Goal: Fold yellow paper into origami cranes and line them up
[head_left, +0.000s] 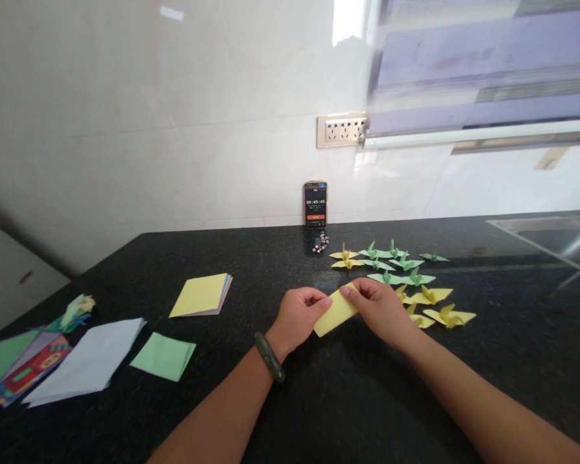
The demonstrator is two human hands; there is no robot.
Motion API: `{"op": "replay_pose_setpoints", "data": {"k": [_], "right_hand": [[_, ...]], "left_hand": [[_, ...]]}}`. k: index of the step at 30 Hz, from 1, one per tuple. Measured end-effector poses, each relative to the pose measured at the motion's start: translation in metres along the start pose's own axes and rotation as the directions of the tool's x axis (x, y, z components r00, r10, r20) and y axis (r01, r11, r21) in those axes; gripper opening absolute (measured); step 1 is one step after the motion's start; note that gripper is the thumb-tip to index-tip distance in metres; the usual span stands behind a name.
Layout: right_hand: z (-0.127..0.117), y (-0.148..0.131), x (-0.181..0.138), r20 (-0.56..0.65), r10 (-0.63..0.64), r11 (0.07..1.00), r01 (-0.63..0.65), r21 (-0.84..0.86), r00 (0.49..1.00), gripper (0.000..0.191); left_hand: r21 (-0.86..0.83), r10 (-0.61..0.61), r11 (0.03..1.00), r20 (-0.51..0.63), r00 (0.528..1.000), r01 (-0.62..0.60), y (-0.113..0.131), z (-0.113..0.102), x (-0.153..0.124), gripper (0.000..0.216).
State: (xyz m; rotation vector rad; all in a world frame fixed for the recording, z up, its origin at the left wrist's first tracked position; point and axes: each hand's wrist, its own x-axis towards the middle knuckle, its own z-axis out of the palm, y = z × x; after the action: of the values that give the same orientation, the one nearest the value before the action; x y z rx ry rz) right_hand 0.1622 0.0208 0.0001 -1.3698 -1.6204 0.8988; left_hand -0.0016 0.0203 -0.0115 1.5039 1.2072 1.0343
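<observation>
Simply put, a folded yellow paper (pixel 337 314) pinched in both hands

The paper is in mid-air or just over the black counter (pixel 251 412) — I cannot tell if it touches. The left hand (pixel 299 316) and right hand (pixel 379 310) are close together, each gripping its upper edge between thumb and fingers; a dark bracelet (pixel 269 357) circles the left wrist.

The counter is dark, speckled and shiny. Just beyond the right hand sit folded paper birds, green ones (pixel 418 278) and yellow ones (pixel 449 317), in loose rows. Left of the hands lies a stack of coloured paper (pixel 198 296), yellow on top; nearer, a green sheet (pixel 163 357), then white paper (pixel 89 361), a red printed sheet (pixel 36 370) and a crumpled paper bundle (pixel 77 314).

At the back, a phone (pixel 316 205) stands upright against the pale, glossy wall (pixel 174 129), its screen reading 00:49:45, with a beaded string (pixel 321 242) before it. Above are a socket plate (pixel 345 131) and a lilac blind (pixel 464 71). At far right runs a metal rim (pixel 541 249) — seemingly a sink's, its contents unclear.
</observation>
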Motion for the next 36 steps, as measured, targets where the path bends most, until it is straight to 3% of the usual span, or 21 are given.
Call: {"op": "replay_pose_setpoints", "data": {"k": [6,13,18,25,29,36], "right_hand": [[0.003,0.003,0.001,0.021,0.073,0.980,-0.075,0.182,0.997,0.031],[0.001,0.000,0.000,0.029,0.096,0.959,-0.100,0.266,0.995,0.029],[0.003,-0.006,-0.003,0.123,0.204,0.795,-0.238,0.559,0.971,0.031],[0.012,-0.005,-0.008,0.228,0.196,0.792,-0.291,0.537,0.954,0.027],[0.011,-0.004,-0.006,0.181,0.235,0.805,-0.295,0.515,0.955,0.018],[0.002,-0.004,0.001,0.013,0.285,0.826,-0.253,0.503,0.958,0.022]], "left_hand": [[-0.024,-0.021,0.999,0.024,0.999,0.022,0.003,0.000,-0.001,0.022],[-0.046,-0.021,0.999,0.156,0.988,0.028,0.004,0.001,-0.004,0.023],[-0.310,-0.111,0.943,0.042,0.993,0.119,0.006,0.004,-0.004,0.022],[-0.348,-0.101,0.933,-0.017,0.995,0.089,0.006,0.009,-0.005,0.020],[-0.374,-0.109,0.924,-0.062,0.992,0.078,0.005,0.008,-0.005,0.019],[-0.458,-0.119,0.888,-0.157,0.980,0.035,0.000,0.002,0.003,0.021]]}}
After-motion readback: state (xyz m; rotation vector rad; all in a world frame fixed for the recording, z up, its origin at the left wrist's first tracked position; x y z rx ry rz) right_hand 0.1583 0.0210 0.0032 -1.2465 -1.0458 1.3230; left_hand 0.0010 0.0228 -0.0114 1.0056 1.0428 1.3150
